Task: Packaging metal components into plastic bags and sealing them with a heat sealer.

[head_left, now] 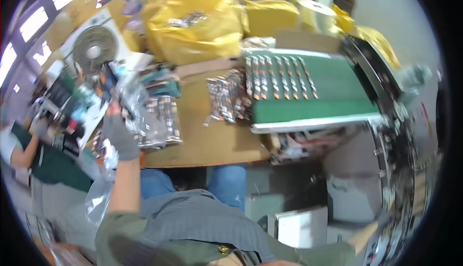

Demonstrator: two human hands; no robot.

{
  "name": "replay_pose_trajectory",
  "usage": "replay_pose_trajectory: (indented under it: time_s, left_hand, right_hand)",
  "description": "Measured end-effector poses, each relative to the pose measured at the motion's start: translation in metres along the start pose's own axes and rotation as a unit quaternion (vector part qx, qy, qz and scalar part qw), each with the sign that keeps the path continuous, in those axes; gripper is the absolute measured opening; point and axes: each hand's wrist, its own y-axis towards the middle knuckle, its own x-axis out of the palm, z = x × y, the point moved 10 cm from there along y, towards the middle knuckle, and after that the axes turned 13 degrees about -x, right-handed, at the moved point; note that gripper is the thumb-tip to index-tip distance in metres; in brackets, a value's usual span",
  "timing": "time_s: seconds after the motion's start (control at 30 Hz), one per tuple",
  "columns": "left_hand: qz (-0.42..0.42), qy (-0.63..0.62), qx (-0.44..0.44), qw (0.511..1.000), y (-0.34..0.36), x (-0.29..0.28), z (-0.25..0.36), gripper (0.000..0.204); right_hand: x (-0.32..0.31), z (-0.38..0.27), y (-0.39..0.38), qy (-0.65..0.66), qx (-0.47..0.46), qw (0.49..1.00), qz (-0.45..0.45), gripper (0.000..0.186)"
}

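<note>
Nearest us are our own striped shirt (pixel 202 217) and blue-jeaned knees (pixel 231 181), tucked under the counter (pixel 212 140) so the work sits within reach. Our left hand (pixel 119 133), in a grey glove, is raised at the counter's left edge and clamped on a clear bag (pixel 126 97) of small packets, lifted clear of the pile (pixel 161 121) beside it. Our right hand is out of view, so we cannot tell its state. More packets (pixel 226 99) lie loose mid-counter, just beside the green belt (pixel 333 92), where a row (pixel 279 77) lies lined up side by side.
</note>
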Motion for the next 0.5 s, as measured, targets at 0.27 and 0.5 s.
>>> replay_pose_trajectory:
  time_s: [0.27,0.5]
  left_hand:
    - [-0.073,0.288,0.012,0.955,0.229,0.189,0.062,0.042]
    - [-0.049,-0.012,-0.026,0.998,0.182,0.116,-0.074,0.029]
  right_hand:
    - [-0.004,-0.199,-0.058,0.219,-0.061,0.972,-0.057,0.077]
    - [-0.099,-0.459,-0.219,0.628,-0.184,0.688,-0.314,0.061]
